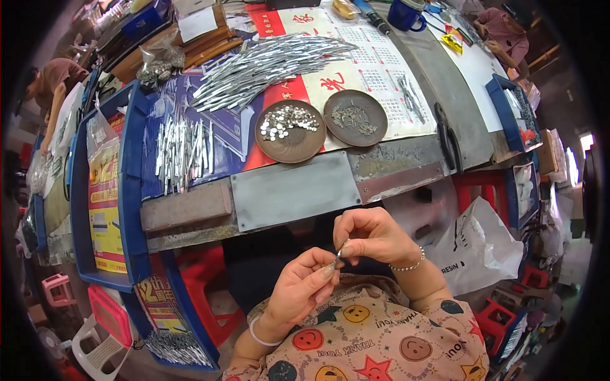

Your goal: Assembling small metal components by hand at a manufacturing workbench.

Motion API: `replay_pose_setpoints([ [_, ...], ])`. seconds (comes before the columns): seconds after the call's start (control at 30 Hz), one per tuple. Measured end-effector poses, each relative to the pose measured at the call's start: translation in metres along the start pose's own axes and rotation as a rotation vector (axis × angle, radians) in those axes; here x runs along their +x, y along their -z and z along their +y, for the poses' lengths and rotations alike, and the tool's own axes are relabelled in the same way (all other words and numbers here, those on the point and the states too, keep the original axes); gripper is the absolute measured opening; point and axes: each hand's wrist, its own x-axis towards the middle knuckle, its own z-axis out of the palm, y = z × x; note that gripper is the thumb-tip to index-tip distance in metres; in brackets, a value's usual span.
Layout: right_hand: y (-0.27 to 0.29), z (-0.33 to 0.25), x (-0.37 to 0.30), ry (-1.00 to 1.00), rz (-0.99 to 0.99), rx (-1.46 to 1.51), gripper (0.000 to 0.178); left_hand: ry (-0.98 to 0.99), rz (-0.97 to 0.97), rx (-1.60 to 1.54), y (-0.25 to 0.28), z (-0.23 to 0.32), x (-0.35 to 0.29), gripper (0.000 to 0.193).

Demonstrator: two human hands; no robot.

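Close to my lap, in front of the bench edge, my two hands meet at the fingertips. My left hand (306, 282) is closed in a pinch on a small slim metal piece (338, 254). Thumb and forefinger of my right hand (375, 238) pinch the upper end of the same piece; most of it is hidden by the fingers. Beyond them on the bench lie a brown dish of small shiny round metal pieces (286, 120) and a second brown dish (343, 141) with tiny thin metal parts. A pale metal plate (295, 190) sits at the bench edge nearest my hands.
A large pile of slim metal strips (254, 70) covers the far bench, with a smaller group (184, 152) at left. Black-handled pliers (448, 136) lie at right. Blue trays (79, 209) flank the left side. A white plastic bag (480, 247) hangs at right. Other people sit farther off.
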Motion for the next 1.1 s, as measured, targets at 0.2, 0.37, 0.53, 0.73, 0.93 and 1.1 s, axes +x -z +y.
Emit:
replay_pose_setpoints([
  [0.2,0.001,-0.006,0.006,0.121,-0.074,-0.359,0.021,0.021,0.022,0.039,0.006,0.000,-0.002,0.014],
  [0.37,-0.001,-0.007,0.003,0.174,-0.157,-0.534,0.019,0.036,0.033,0.170,0.004,0.000,-0.008,0.015],
  [0.53,-0.010,0.003,0.000,0.130,0.045,-0.431,0.014,-0.101,0.039,0.363,-0.001,0.004,-0.006,0.017],
  [0.73,-0.022,-0.006,0.003,0.249,-0.016,-0.893,0.031,-0.168,0.069,0.509,0.000,-0.002,-0.009,0.017],
  [0.93,-0.023,-0.007,0.008,0.224,-0.065,-0.832,0.040,-0.206,0.057,0.463,0.000,-0.002,-0.011,0.017],
  [1.1,0.006,-0.016,0.043,0.372,0.119,-0.910,0.031,-0.263,0.054,0.408,-0.002,0.006,-0.013,0.018],
])
